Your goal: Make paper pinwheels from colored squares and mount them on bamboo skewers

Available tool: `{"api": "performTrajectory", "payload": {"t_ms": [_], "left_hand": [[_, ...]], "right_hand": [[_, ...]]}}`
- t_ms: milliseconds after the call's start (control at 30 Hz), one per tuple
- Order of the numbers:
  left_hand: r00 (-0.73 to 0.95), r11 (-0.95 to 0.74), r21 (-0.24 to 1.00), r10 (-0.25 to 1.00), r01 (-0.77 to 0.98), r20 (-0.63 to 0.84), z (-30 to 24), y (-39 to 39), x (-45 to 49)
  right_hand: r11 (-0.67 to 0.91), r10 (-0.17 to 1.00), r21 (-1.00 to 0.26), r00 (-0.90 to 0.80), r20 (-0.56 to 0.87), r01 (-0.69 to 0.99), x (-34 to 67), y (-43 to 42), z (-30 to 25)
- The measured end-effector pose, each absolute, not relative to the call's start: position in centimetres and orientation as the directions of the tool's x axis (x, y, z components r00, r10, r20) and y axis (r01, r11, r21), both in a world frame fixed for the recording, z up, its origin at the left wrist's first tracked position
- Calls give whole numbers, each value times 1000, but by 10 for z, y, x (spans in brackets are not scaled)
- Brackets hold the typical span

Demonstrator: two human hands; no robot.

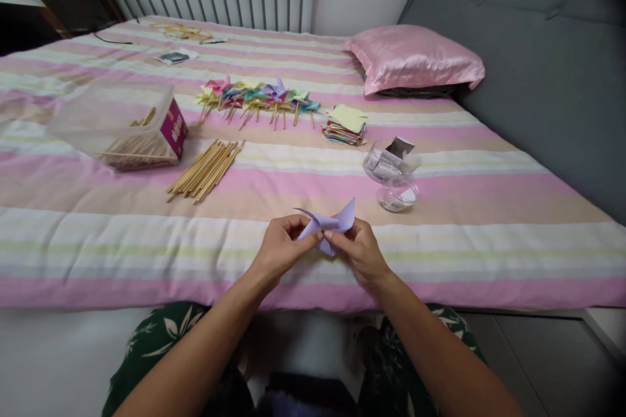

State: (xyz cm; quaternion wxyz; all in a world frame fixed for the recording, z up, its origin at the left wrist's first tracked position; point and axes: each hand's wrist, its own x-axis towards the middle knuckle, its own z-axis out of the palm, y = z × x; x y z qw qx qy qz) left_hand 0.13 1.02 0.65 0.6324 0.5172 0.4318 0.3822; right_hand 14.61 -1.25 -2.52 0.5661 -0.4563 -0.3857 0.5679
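If thumb pressure slackens at the centre, the folded lilac paper pinwheel (325, 223), held over the near edge of the pink-and-white striped, fabric-covered bed (489, 260), could spring open; excessive pressure could crease its curled blades. From left to right: the bare left hand (281, 245) is narrowed to a pinch on the pinwheel's left side; the bare right hand (364, 249) is similarly narrowed, thumb near the centre, gripping the right side.

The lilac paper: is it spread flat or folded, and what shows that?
Folded: the lilac paper is curled near its middle, and pointed flaps stick up.
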Motion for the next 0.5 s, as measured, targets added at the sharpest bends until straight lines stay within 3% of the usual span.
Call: {"api": "performTrajectory", "payload": {"t_ms": [233, 433, 500], "left_hand": [[341, 114, 993, 934, -6, -105, 8, 10, 2], [-34, -134, 991, 990, 29, 135, 7, 12, -7], [-30, -170, 984, 985, -50, 169, 7, 11, -12]], "right_hand": [[-99, 988, -938, 78, -132, -333, 147, -12, -26], [-90, 953, -881, 217, -212, -465, 149, -4, -27], [-88, 945, -878, 240, -224, -471, 148, -3, -29]]}}
